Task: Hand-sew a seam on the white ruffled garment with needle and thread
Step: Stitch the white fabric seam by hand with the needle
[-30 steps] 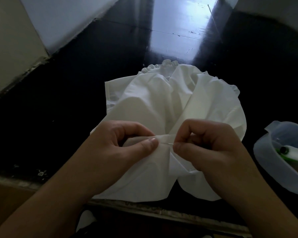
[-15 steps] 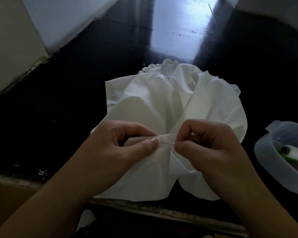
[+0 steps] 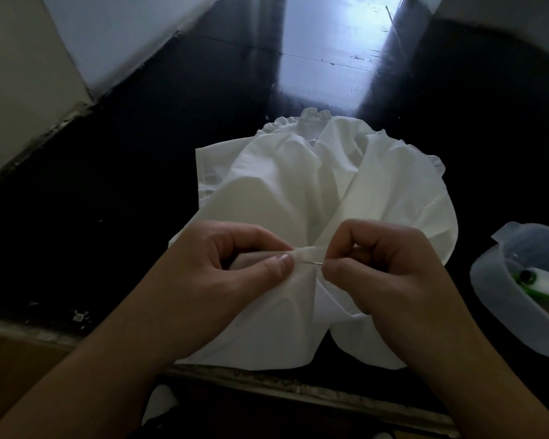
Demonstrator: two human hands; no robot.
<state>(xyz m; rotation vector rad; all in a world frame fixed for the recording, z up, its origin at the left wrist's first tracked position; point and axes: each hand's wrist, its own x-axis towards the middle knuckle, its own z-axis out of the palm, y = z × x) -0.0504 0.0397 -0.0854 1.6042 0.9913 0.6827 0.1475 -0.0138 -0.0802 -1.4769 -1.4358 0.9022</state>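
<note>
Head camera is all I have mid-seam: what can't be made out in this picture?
- Thread: too thin to see in the head view.
- Needle: only a short sliver shows; the rest is hidden by the right hand and the fold of the white garment.
- The seam: covered by the left hand pinching the fold.
- Plastic container: cut off by the right edge; contents partly visible.

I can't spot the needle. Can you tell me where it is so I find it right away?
Find the white garment on the dark table. Near its front edge, the left hand and right hand pinch a fold. The needle is the thin silver sliver between the thumbs, the only shiny thing on the cloth.
</note>
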